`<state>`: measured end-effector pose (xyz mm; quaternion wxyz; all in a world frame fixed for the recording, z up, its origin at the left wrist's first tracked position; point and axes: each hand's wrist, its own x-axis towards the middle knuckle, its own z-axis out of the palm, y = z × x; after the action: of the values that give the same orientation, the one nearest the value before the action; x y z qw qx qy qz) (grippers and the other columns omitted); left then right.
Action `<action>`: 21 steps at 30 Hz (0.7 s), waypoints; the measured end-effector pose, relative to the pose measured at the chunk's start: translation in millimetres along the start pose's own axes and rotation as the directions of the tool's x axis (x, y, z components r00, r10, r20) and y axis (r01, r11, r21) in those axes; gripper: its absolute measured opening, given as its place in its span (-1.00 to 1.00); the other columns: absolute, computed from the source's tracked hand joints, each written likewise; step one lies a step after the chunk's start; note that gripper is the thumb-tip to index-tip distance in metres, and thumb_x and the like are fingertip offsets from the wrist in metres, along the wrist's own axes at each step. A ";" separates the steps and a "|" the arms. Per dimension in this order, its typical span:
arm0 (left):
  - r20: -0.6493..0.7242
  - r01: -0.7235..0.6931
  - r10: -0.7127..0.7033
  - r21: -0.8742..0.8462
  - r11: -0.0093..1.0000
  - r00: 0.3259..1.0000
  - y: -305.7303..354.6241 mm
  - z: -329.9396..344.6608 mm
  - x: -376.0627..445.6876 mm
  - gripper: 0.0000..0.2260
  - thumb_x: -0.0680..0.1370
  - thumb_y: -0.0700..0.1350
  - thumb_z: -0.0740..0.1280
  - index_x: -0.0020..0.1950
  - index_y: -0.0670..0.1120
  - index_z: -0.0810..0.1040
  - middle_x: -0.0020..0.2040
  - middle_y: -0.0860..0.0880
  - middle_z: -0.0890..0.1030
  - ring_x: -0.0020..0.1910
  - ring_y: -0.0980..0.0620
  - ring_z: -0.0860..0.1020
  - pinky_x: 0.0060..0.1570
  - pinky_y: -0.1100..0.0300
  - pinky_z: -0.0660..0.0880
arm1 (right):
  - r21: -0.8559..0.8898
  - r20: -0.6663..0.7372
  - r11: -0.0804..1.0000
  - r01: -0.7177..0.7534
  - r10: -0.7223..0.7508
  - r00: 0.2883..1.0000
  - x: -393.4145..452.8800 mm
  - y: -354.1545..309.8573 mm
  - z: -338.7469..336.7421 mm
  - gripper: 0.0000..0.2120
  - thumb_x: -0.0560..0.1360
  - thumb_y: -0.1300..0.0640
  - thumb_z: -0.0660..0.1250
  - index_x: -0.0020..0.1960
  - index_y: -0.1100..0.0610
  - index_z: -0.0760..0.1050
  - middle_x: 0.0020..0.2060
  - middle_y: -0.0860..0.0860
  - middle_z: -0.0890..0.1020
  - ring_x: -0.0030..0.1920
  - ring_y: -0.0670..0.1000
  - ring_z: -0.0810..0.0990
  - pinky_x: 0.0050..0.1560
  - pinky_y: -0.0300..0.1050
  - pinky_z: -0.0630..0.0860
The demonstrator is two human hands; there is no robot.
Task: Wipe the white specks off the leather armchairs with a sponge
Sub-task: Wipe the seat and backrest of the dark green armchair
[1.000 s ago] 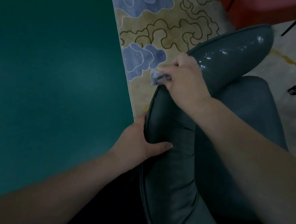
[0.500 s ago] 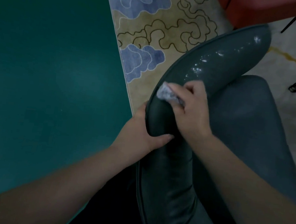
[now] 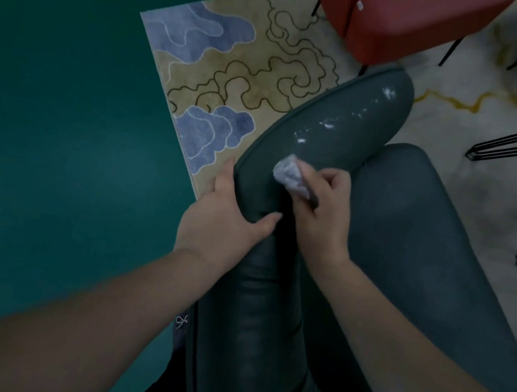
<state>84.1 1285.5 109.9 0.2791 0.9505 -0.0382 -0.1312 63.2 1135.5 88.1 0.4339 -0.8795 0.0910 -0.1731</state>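
the right hand [image 3: 325, 215] had its fingers curled tight round a crumpled white sponge [image 3: 291, 175], pressing it onto the rounded top of the dark grey-green leather armchair [image 3: 260, 291] just right of frame centre. the sponge looked scrunched and pale, with a darker edge under the fingers. above it, toward the upper right, white specks [image 3: 328, 125] ran in a smeared trail along the glossy armrest, the biggest blotch near its far end. the left hand [image 3: 219, 223] gripped the same padded edge just below the sponge, thumb across the leather, fingers wrapped over the outer side. a patterned rug [image 3: 231, 75] lay at upper centre, a red chair [image 3: 396, 22] at the top right, teal floor [image 3: 49, 142] on the left.
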 end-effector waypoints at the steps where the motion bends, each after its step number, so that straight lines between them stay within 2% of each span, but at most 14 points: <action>1: -0.013 -0.004 0.004 0.022 1.000 1.000 -1.3 1.2 -1.3 -0.06 0.32 0.37 0.33 0.55 0.03 0.00 0.45 -0.03 0.33 0.29 -0.09 0.46 0.06 0.12 0.42 | -0.010 0.028 0.999 0.053 -0.053 0.998 0.8 0.8 -1.4 -0.64 0.48 0.27 0.33 0.27 0.09 0.54 -0.04 0.07 0.35 -0.06 -0.01 0.42 0.06 -0.32 0.40; 4: -0.035 -0.023 0.027 0.087 0.996 0.999 -0.9 3.1 -4.7 -0.10 0.35 0.43 0.23 0.54 0.08 -0.04 0.42 -0.04 0.35 0.17 -0.15 0.53 -0.07 0.11 0.42 | -0.090 0.038 0.991 0.102 -0.099 0.994 39.9 9.0 -4.4 -0.64 0.47 0.31 0.38 0.24 0.11 0.56 -0.04 0.08 0.36 -0.05 0.04 0.42 0.06 -0.33 0.38; 8: -0.028 -0.025 0.029 0.125 0.992 0.999 -0.5 1.6 -4.4 -0.15 0.38 0.46 0.14 0.53 0.15 -0.13 0.36 -0.09 0.38 0.03 -0.21 0.57 -0.19 0.10 0.39 | -0.065 -0.088 0.994 -0.083 0.077 0.993 72.9 8.5 4.4 -0.70 0.51 0.22 0.37 0.24 0.09 0.55 -0.03 0.03 0.34 -0.04 0.02 0.42 0.07 -0.29 0.40; 10: -0.013 -0.014 0.016 0.126 0.992 1.000 0.4 1.4 -4.1 -0.14 0.37 0.44 0.14 0.53 0.17 -0.17 0.34 -0.10 0.39 0.03 -0.21 0.56 -0.19 0.11 0.37 | -0.089 -0.023 0.996 0.013 -0.015 1.000 49.7 -3.4 10.2 -0.66 0.49 0.24 0.38 0.25 0.06 0.54 -0.03 0.01 0.35 -0.05 -0.02 0.40 0.04 -0.29 0.39; 13: -0.012 -0.009 0.011 0.140 0.990 1.000 -0.1 2.0 -3.1 -0.15 0.37 0.44 0.12 0.52 0.20 -0.19 0.32 -0.09 0.40 0.00 -0.21 0.57 -0.22 0.14 0.33 | -0.111 0.161 0.973 0.202 -0.183 0.970 36.3 -7.8 2.4 -0.57 0.43 0.33 0.38 0.26 0.08 0.55 -0.04 0.05 0.36 -0.04 0.05 0.41 0.04 -0.16 0.43; 15: -0.021 -0.021 0.024 0.168 0.986 0.999 0.3 2.4 -3.7 -0.17 0.38 0.46 0.09 0.52 0.22 -0.20 0.28 -0.08 0.41 -0.06 -0.19 0.57 -0.26 0.16 0.32 | -0.200 0.132 0.964 0.174 -0.149 0.980 63.9 0.8 -3.7 -0.67 0.47 0.28 0.38 0.22 0.12 0.57 -0.06 0.09 0.39 -0.06 0.07 0.42 0.02 -0.09 0.45; 16: -0.024 -0.029 0.034 0.179 0.983 0.999 0.5 2.4 -4.0 -0.18 0.38 0.46 0.07 0.51 0.24 -0.21 0.26 -0.06 0.42 -0.11 -0.17 0.57 -0.29 0.17 0.31 | -0.225 0.062 0.968 0.108 -0.096 0.993 80.4 5.5 -4.5 -0.73 0.50 0.24 0.38 0.20 0.15 0.57 -0.06 0.09 0.40 -0.07 0.04 0.42 0.02 -0.13 0.45; 18: -0.021 -0.034 0.039 0.190 0.981 0.999 0.2 2.0 -4.4 -0.20 0.38 0.48 0.04 0.50 0.27 -0.23 0.21 -0.04 0.42 -0.17 -0.14 0.55 -0.33 0.17 0.29 | -0.134 -0.060 0.988 -0.075 0.067 0.996 94.9 4.8 -1.0 -0.76 0.51 0.17 0.39 0.16 0.21 0.55 -0.10 0.00 0.40 -0.12 -0.16 0.42 -0.02 -0.36 0.41; 19: -0.015 -0.030 0.034 0.186 0.982 0.999 0.1 2.0 -4.3 -0.21 0.37 0.48 0.03 0.49 0.28 -0.24 0.19 -0.04 0.42 -0.17 -0.14 0.55 -0.34 0.17 0.29 | -0.082 -0.062 0.987 -0.136 0.131 0.989 88.9 -2.5 2.9 -0.76 0.51 0.15 0.39 0.14 0.22 0.53 -0.12 -0.06 0.38 -0.16 -0.23 0.41 -0.08 -0.43 0.39; 20: -0.009 -0.021 0.023 0.179 0.984 1.000 0.2 1.7 -4.5 -0.21 0.37 0.48 0.03 0.49 0.29 -0.24 0.18 -0.04 0.42 -0.17 -0.15 0.55 -0.34 0.16 0.29 | -0.088 -0.019 0.991 -0.097 0.095 0.995 75.4 -11.0 8.1 -0.78 0.51 0.14 0.38 0.13 0.19 0.52 -0.13 -0.08 0.37 -0.17 -0.25 0.40 -0.10 -0.45 0.36; 21: -0.003 -0.017 0.018 0.173 0.985 1.000 0.4 2.0 -3.9 -0.21 0.37 0.47 0.03 0.48 0.29 -0.24 0.18 -0.05 0.43 -0.15 -0.16 0.56 -0.33 0.16 0.29 | -0.110 0.057 0.994 0.006 0.000 0.998 57.0 -19.8 11.6 -0.78 0.51 0.15 0.37 0.15 0.15 0.53 -0.10 -0.07 0.36 -0.15 -0.22 0.38 -0.09 -0.43 0.35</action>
<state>79.8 1284.8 109.4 0.1966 0.9711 -0.0572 -0.1229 120.5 1138.3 110.1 0.3871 -0.9067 0.0867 -0.1436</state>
